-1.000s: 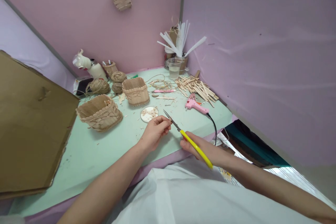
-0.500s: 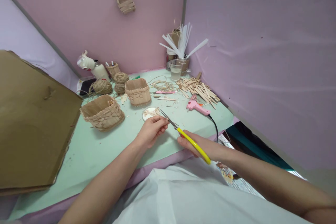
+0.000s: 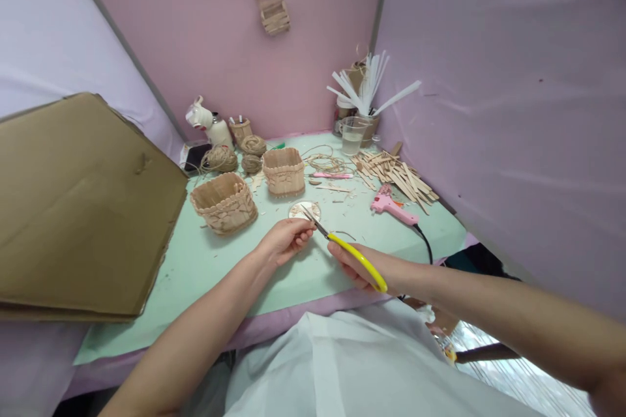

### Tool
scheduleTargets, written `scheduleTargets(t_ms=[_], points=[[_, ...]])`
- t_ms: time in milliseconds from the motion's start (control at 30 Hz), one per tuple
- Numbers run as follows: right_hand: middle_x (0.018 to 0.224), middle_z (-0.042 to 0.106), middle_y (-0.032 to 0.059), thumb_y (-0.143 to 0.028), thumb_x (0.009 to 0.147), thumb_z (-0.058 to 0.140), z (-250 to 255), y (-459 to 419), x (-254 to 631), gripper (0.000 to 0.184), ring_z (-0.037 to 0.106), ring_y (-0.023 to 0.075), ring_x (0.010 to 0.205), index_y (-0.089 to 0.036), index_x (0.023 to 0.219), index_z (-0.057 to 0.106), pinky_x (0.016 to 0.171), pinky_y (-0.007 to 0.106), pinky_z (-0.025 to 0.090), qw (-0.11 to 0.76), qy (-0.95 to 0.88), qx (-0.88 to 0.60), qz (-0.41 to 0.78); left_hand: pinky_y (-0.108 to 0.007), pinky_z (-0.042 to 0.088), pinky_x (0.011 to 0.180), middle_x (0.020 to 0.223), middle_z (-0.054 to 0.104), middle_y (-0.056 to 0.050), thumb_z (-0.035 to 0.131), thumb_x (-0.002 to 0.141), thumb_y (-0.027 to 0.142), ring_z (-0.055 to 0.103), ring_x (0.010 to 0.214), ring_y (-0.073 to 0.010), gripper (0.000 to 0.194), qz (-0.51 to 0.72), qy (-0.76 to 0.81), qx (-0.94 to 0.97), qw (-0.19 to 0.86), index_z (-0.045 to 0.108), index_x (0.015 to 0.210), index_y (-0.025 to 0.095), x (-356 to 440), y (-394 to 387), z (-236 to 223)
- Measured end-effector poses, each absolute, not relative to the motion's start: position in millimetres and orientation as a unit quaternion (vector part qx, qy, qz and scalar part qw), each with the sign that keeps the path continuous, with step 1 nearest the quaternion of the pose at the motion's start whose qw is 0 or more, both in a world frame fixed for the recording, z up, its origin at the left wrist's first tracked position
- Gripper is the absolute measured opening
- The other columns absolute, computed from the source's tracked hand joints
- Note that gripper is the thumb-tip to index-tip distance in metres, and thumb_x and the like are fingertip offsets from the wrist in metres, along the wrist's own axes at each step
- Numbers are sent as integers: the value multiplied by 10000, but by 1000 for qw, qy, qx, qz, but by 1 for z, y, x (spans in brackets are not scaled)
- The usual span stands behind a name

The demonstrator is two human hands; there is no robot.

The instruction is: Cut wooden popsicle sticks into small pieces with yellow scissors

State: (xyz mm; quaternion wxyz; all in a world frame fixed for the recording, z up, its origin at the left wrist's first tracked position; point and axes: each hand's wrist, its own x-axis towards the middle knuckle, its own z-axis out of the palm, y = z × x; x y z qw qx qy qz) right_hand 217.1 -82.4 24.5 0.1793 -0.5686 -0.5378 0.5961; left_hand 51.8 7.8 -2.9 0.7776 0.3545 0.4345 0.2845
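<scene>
Though shallow, white dish with scraps (pale wood) beside left hand.

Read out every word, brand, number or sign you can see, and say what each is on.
No text can be read anywhere in the picture.
Colourful wrapper below the table: any print is too blurred.
Pink glue gun and yellow-handled scissors: no lettering can be made out.

I get soft, fairly even light; its source is out of view. Faint shadows spread on the table beneath the baskets. Pale sheen streaks the right wall, and the floor glares beyond the table's near right corner. My wide view stretches the forearms towards the frame edges; fine scraps look slightly soft.
</scene>
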Motion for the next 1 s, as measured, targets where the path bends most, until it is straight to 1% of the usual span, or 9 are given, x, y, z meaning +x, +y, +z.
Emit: scheduleTargets(t_ms=[100,200,300,400,500,600,800,900,1000], points=[[488,244,-74,-712,716,385,16,-76,219,504,175,68,407,-216,639,344,335,205,161,176,-526,-550,624,-73,274,343,531,476,5,583,656,94,375,405,3,34,283,438,338,784,584,626,79,50,11,-5],[471,247,-73,-705,696,428,10,-71,221,506,184,68,397,-214,611,340,333,209,157,156,-529,-554,623,-69,283,337,535,480,1,576,666,72,386,404,0,36,281,448,323,785,581,631,76,49,13,-5],[445,268,-69,-700,680,454,5,-67,222,503,206,71,378,-213,596,358,327,218,176,130,-528,-567,619,-64,288,330,531,482,1,564,682,57,385,393,3,62,272,459,308,788,573,624,75,48,15,-4],[439,304,-61,-698,672,467,3,-65,222,500,245,78,370,-213,600,373,326,225,202,123,-535,-575,607,-60,287,320,515,479,3,545,710,61,379,380,4,104,259,470,297,790,567,610,78,47,16,-3],[441,311,-62,-693,665,486,8,-64,221,499,260,76,365,-211,599,373,327,223,213,120,-540,-572,605,-61,282,313,506,474,3,535,727,73,372,367,6,128,247,478,294,790,567,604,74,46,18,-3],[435,296,-71,-689,665,494,20,-59,216,498,242,67,359,-214,591,362,319,218,211,119,-526,-562,627,-61,263,305,508,462,6,521,736,80,357,359,11,148,239,480,296,790,559,593,68,43,21,-2],[422,224,-98,-715,656,475,31,-46,204,522,157,44,335,-222,572,328,286,198,136,80,-475,-588,650,-60,233,305,507,441,12,504,722,55,336,373,9,154,225,472,298,799,531,573,78,36,26,-4],[417,244,-95,-704,649,498,27,-46,204,513,165,44,323,-222,579,336,280,198,134,97,-482,-575,654,-61,224,303,507,431,16,501,721,54,319,372,9,153,212,469,293,806,518,571,83,34,28,-5],[403,274,-82,-694,650,505,23,-46,205,514,188,48,320,-215,561,340,285,205,149,94,-497,-568,649,-62,213,300,512,424,21,494,723,59,310,370,9,150,201,469,287,810,504,576,89,34,31,-6]])
